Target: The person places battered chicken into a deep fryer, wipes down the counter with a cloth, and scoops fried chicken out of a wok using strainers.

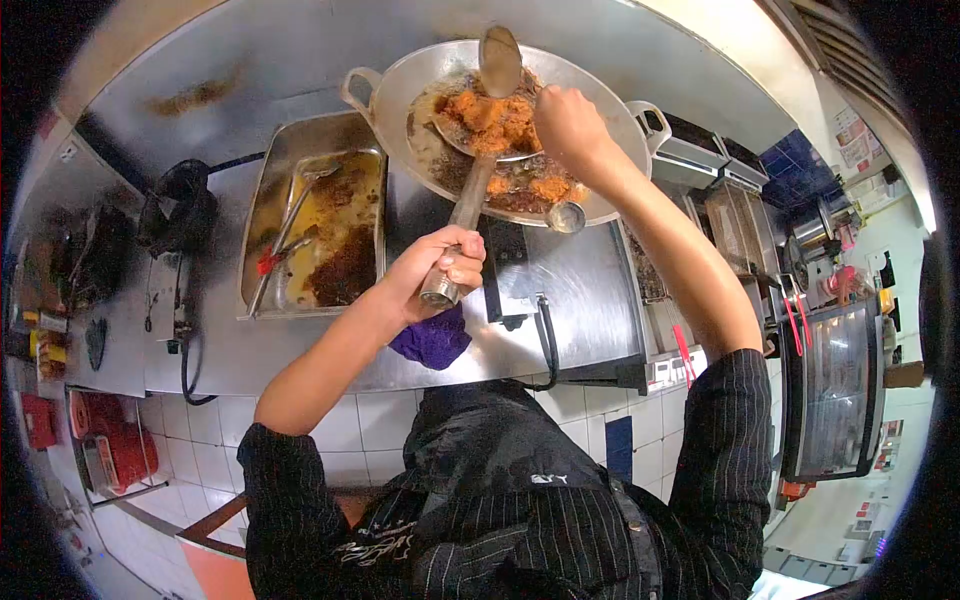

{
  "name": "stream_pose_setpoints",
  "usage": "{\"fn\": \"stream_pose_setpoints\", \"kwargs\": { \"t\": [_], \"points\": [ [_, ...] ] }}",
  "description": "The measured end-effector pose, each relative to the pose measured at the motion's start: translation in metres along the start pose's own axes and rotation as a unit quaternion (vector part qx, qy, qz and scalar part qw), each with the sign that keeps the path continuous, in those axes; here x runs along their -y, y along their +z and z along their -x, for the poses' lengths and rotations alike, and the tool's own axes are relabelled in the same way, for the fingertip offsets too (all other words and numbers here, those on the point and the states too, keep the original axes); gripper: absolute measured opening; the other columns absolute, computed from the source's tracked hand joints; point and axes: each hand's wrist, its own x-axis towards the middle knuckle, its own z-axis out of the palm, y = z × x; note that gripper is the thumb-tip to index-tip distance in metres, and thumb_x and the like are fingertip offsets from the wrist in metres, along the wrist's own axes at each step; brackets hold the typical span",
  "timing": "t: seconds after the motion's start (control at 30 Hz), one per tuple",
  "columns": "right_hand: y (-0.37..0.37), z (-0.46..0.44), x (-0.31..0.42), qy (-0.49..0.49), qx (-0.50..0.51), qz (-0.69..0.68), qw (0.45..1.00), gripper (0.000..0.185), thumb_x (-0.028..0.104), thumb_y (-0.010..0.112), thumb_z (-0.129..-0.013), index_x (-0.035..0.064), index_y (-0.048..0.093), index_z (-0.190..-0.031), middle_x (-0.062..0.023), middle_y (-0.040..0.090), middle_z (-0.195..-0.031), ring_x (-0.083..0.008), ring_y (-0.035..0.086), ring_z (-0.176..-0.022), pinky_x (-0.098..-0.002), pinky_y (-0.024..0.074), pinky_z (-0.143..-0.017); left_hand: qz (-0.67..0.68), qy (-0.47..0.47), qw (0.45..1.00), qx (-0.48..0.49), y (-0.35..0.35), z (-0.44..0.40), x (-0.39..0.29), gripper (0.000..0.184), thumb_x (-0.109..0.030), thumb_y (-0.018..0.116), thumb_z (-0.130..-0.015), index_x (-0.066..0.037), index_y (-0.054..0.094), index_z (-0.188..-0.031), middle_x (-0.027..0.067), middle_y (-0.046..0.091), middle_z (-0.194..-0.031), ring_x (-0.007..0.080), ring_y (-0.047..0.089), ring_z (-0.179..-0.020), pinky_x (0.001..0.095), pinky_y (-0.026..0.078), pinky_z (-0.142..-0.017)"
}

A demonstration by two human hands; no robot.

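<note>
My left hand is wrapped round the thick metal handle of a skimmer, near its lower end. The skimmer's round head holds a heap of orange-brown fried pieces over a wide metal wok. At the wok's right side my right hand is closed on a ladle, whose bowl is raised above the heap. Most of the ladle's handle is hidden. Dark oil and more fried pieces lie in the wok. A round metal end shows at the near rim.
Left of the wok, a rectangular steel tray holds yellowish oil, dark crumbs and metal utensils. A purple cloth lies at the counter's front edge. A black cable hangs there. Red-handled tongs hang at the right, above a glass-fronted cabinet.
</note>
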Motion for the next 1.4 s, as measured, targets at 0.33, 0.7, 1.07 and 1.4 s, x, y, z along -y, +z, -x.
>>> {"fn": "stream_pose_setpoints", "kwargs": {
  "t": [0.33,0.7,1.07,1.4],
  "points": [
    [-0.058,0.008,-0.050,0.024,0.042,0.134,0.990,0.015,0.005,0.055,-0.077,-0.0070,0.064,-0.078,-0.0286,0.063,-0.080,-0.0404,0.065,-0.082,-0.0462,0.0542,-0.071,0.026,-0.025,0.998,0.052,-0.003,0.002,-0.001,0.016,-0.006,0.045,-0.090,-0.006,0.043,-0.074,-0.0042,0.039,-0.055,0.0051,0.038,-0.042,0.0214,0.038,-0.044],
    [-0.091,0.032,-0.159,-0.069,0.230,0.482,0.843,0.009,0.024,0.068,-0.069,0.0161,0.071,-0.066,-0.0010,0.068,-0.072,-0.0172,0.064,-0.067,-0.0298,0.0478,-0.059,-0.063,-0.012,0.997,-0.041,-0.005,0.004,-0.037,0.019,-0.007,0.044,-0.090,-0.007,0.042,-0.071,-0.0058,0.037,-0.053,0.0020,0.035,-0.039,0.0204,0.036,-0.039],
    [-0.151,0.031,-0.118,0.235,0.206,0.030,0.949,0.017,0.010,0.057,-0.080,0.0024,0.070,-0.088,-0.0031,0.050,-0.048,-0.0106,0.045,-0.037,-0.0284,0.0330,-0.032,-0.170,0.030,0.981,-0.088,-0.013,0.011,-0.074,0.014,-0.006,0.046,-0.091,-0.006,0.043,-0.077,-0.0042,0.041,-0.059,0.0022,0.036,-0.039,0.0206,0.035,-0.037],
    [-0.228,-0.009,-0.096,0.238,0.306,-0.083,0.918,0.023,0.016,0.051,-0.085,0.0038,0.069,-0.096,0.0007,0.044,-0.056,-0.0075,0.037,-0.041,-0.0248,0.0293,-0.033,-0.132,-0.013,0.988,-0.076,-0.008,0.032,-0.079,0.011,-0.005,0.050,-0.088,-0.006,0.044,-0.078,-0.0021,0.044,-0.064,0.0022,0.038,-0.042,0.0218,0.034,-0.039]
  ]
}}
